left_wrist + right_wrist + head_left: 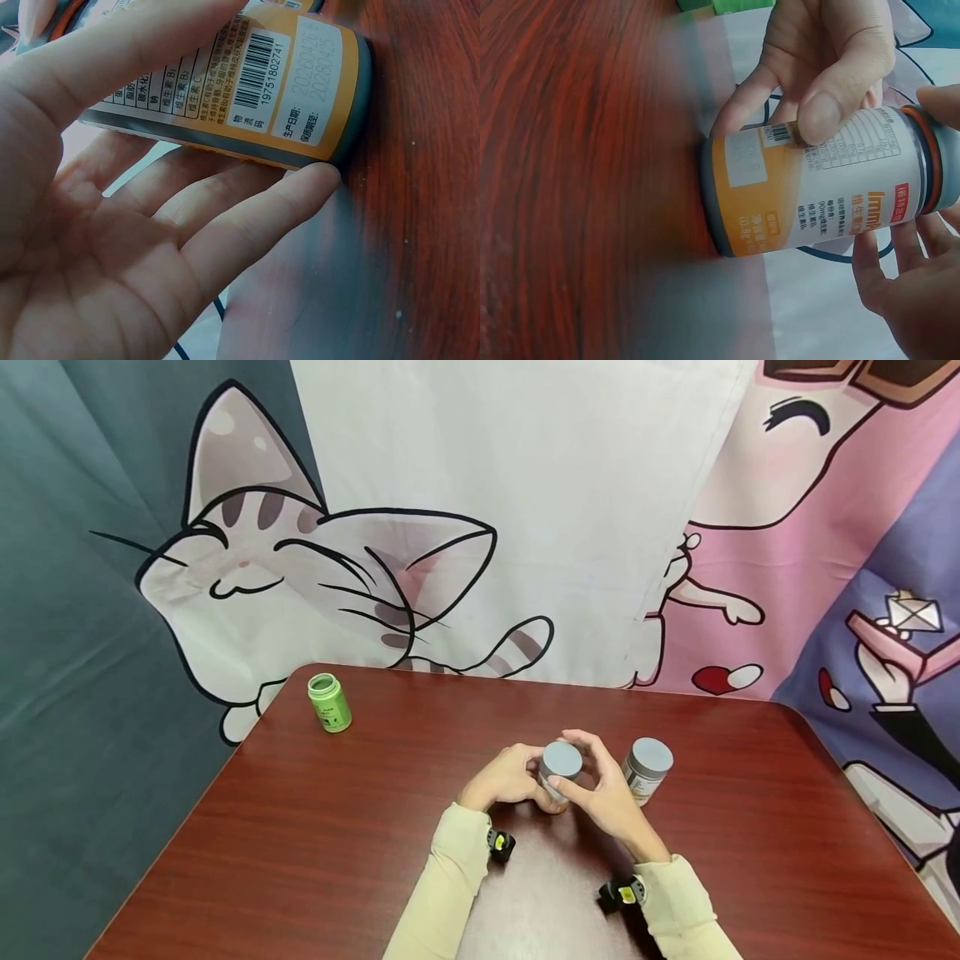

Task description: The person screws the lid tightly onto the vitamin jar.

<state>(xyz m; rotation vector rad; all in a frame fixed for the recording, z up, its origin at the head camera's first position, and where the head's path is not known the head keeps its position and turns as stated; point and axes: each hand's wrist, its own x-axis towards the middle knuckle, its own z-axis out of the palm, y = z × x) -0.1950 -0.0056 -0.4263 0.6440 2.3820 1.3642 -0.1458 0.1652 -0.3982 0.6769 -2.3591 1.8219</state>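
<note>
A supplement bottle [561,761] with a grey lid stands upright between both hands near the middle of the table. My left hand [512,777] grips its body from the left, thumb across the printed label [855,176] in the right wrist view. On the other side, my right hand [609,800] holds the bottle's upper end, with thumb and fingers about the lid [949,165]. The label is white and orange, and a barcode [260,69] shows in the left wrist view. The bottle's dark base is right at the tabletop.
A second grey-lidded bottle [648,768] stands just right of my right hand. Far off at the table's back left is a green bottle [330,703] with no lid on it. Cartoon-printed cloth [450,468] hangs behind the brown table [315,835].
</note>
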